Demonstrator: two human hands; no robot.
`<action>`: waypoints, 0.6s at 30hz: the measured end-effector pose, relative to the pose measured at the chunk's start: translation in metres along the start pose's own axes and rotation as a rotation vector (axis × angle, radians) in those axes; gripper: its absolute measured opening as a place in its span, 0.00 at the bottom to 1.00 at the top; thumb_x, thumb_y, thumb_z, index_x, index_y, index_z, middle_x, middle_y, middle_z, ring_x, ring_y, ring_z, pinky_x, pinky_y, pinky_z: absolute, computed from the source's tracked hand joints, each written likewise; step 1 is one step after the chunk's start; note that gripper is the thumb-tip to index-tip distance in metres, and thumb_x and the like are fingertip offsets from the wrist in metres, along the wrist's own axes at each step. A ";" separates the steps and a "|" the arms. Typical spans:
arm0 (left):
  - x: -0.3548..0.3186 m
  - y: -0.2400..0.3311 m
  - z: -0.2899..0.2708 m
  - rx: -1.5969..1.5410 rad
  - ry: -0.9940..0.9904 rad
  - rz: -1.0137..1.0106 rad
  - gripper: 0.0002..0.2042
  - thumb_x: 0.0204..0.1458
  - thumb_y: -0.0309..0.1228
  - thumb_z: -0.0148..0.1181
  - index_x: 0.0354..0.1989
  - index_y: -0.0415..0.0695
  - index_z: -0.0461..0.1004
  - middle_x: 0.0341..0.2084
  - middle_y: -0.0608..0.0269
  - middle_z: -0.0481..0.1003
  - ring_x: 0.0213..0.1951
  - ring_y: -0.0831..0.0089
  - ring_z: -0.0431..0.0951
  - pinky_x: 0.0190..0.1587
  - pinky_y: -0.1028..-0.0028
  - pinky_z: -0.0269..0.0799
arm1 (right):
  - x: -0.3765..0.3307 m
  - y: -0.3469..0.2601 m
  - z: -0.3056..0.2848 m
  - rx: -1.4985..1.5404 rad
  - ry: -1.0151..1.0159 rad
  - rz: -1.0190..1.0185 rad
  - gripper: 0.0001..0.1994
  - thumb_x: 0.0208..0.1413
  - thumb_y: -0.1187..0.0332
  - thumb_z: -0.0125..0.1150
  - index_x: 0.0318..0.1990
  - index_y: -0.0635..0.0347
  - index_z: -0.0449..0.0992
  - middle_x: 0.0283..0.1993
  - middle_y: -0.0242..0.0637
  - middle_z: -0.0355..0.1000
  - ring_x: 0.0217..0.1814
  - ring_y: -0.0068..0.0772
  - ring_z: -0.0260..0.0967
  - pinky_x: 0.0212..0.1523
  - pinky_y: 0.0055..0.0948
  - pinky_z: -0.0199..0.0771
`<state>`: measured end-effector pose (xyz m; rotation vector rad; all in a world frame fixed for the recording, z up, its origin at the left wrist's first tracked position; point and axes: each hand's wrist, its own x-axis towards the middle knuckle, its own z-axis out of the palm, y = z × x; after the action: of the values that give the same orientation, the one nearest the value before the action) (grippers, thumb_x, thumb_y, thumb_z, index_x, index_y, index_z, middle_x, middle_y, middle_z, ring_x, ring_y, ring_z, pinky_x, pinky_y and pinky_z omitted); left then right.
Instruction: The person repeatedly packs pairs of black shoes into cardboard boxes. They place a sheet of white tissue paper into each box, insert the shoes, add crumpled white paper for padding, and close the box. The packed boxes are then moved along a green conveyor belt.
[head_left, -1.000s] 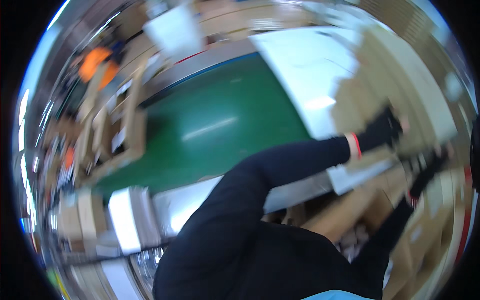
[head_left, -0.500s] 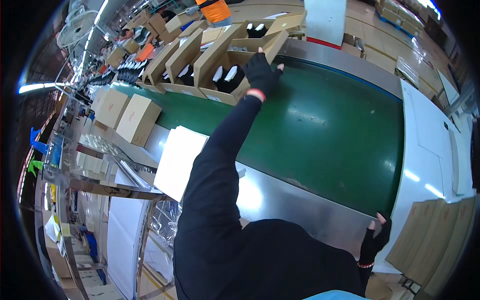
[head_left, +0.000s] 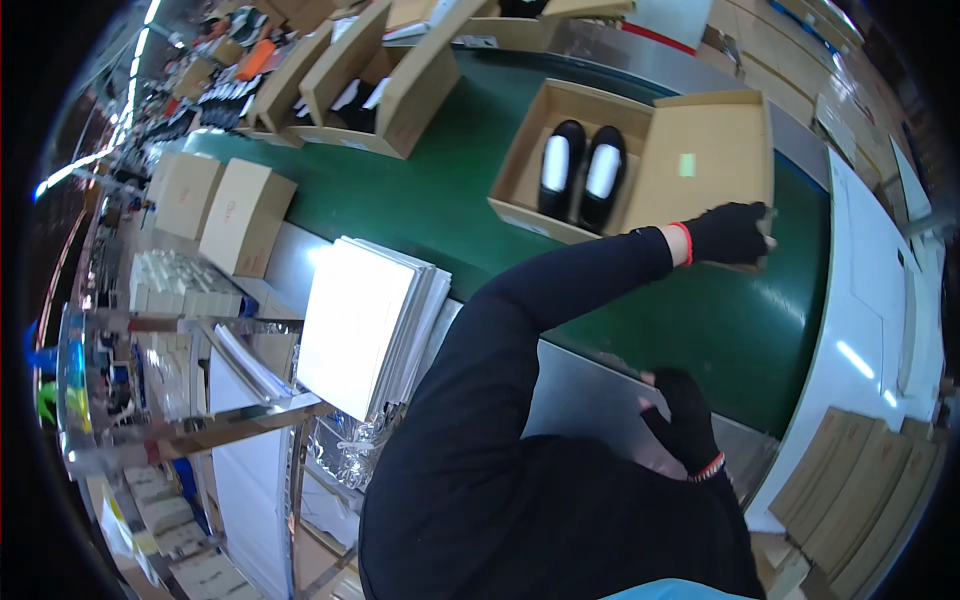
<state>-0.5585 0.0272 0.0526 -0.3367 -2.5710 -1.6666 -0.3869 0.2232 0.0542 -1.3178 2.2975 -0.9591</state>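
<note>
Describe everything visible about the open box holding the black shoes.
The open box is brown and looks like cardboard, with its lid laid open to the right. A pale green patch marks the lid's inner face. Two black shoes with white pieces on them lie side by side inside. It sits slightly turned on the green surface, the left hand at the lid's near right corner.
</note>
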 end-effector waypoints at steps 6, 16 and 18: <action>-0.055 0.014 0.023 -0.253 0.029 0.215 0.28 0.53 0.34 0.63 0.61 0.41 0.61 0.41 0.55 0.75 0.40 0.75 0.75 0.41 0.72 0.72 | 0.030 0.126 0.013 -0.721 0.185 0.076 0.21 0.46 0.68 0.60 0.51 0.59 0.71 0.50 0.49 0.69 0.55 0.51 0.65 0.58 0.45 0.63; -0.292 -0.097 -0.003 -0.298 0.246 -0.579 0.22 0.57 0.31 0.58 0.59 0.40 0.64 0.38 0.60 0.75 0.37 0.79 0.75 0.40 0.76 0.71 | -0.053 0.268 -0.023 -0.717 -0.229 0.320 0.12 0.47 0.71 0.56 0.40 0.51 0.79 0.33 0.42 0.75 0.38 0.47 0.74 0.37 0.46 0.73; -0.298 -0.076 0.004 -0.221 0.358 -0.516 0.22 0.56 0.29 0.58 0.59 0.41 0.64 0.38 0.60 0.75 0.36 0.78 0.75 0.39 0.76 0.71 | -0.038 0.195 -0.041 -0.600 -0.233 0.209 0.09 0.48 0.69 0.57 0.37 0.54 0.78 0.32 0.44 0.74 0.38 0.48 0.74 0.37 0.46 0.72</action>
<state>-0.2841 -0.0434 -0.0666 0.6167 -2.3236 -1.9416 -0.5146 0.3395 -0.0524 -1.2654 2.5585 -0.0310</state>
